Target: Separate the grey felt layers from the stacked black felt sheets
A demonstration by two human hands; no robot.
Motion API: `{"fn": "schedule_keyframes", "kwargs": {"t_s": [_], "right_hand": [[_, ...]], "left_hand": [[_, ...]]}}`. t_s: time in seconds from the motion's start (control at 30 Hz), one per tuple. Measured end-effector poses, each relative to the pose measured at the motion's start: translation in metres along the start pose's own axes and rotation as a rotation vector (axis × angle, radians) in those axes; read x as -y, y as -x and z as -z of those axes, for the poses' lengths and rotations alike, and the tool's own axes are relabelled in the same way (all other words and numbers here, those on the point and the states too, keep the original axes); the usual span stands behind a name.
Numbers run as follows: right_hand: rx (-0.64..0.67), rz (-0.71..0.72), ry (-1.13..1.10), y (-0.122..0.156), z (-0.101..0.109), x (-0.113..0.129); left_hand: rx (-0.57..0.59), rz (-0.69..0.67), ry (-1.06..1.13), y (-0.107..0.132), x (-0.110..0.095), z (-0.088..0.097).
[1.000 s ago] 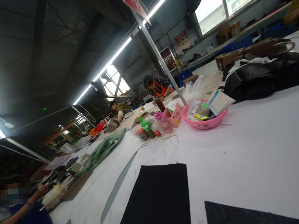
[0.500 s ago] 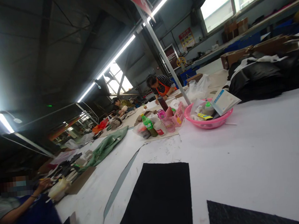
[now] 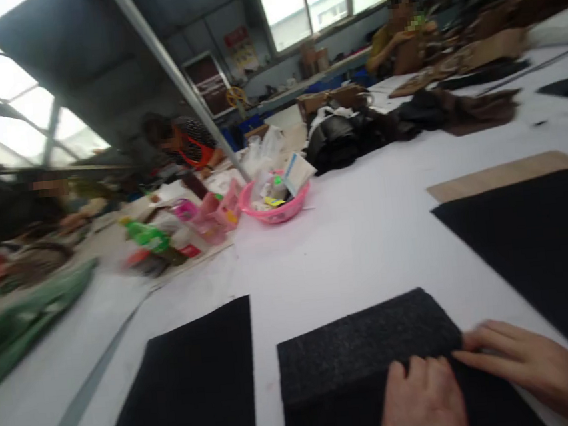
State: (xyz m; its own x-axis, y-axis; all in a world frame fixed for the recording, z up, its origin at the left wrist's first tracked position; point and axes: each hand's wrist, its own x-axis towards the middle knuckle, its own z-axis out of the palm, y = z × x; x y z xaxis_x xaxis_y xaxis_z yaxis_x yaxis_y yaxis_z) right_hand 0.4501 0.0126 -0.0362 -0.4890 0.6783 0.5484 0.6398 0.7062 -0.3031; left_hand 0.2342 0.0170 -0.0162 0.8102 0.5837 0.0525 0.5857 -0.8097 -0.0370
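Note:
A black fabric piece with a dark grey, felt-like band across its far part lies in front of me at the bottom centre. My left hand rests on it with curled fingers, gripping at the line where grey meets black. At the right edge of that line, my right hand pinches the fabric between thumb and fingers. To the left lies a flat black panel, apart from both hands. A larger black panel spreads out on the right, with a tan strip showing along its far edge.
A pink basin of small items stands beyond the fabric on the white table, near a metal pole. Left of it are a green bottle and pink containers. Dark material is piled behind. Several people work farther back.
The view has swung right and down. Both my hands have come into view on the grey-banded fabric, and the right-hand panel now shows.

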Motion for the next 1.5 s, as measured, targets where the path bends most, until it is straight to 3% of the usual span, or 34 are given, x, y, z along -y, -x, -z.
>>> {"fn": "schedule_keyframes", "kwargs": {"t_s": [0.03, 0.07, 0.13, 0.37, 0.8, 0.93, 1.13, 1.5], "right_hand": [[0.079, 0.001, -0.025, 0.006, 0.009, 0.004], [0.118, -0.105, -0.023, 0.009, 0.015, 0.007], [0.171, -0.174, -0.035, 0.008, 0.020, 0.011], [0.079, -0.209, -0.059, -0.004, 0.022, 0.016], [0.153, -0.197, -0.021, -0.002, 0.025, 0.016], [0.147, -0.177, 0.008, -0.004, 0.027, 0.017], [0.020, -0.236, -0.021, -0.002, 0.027, 0.014], [0.072, -0.206, 0.084, 0.002, 0.026, 0.014]], "left_hand": [[-0.092, -0.022, -0.004, 0.002, 0.002, 0.001], [-0.144, -0.052, -0.005, 0.003, 0.006, 0.001], [-0.182, -0.080, -0.020, 0.006, 0.013, 0.004], [-0.126, -0.142, -0.082, 0.003, 0.016, 0.018], [-0.050, -0.211, -0.210, 0.000, 0.018, 0.018], [-0.085, -0.222, -0.204, -0.005, 0.017, 0.019], [-0.078, -0.207, -0.138, -0.007, 0.019, 0.016], [-0.080, -0.236, -0.118, -0.009, 0.020, 0.015]]}}
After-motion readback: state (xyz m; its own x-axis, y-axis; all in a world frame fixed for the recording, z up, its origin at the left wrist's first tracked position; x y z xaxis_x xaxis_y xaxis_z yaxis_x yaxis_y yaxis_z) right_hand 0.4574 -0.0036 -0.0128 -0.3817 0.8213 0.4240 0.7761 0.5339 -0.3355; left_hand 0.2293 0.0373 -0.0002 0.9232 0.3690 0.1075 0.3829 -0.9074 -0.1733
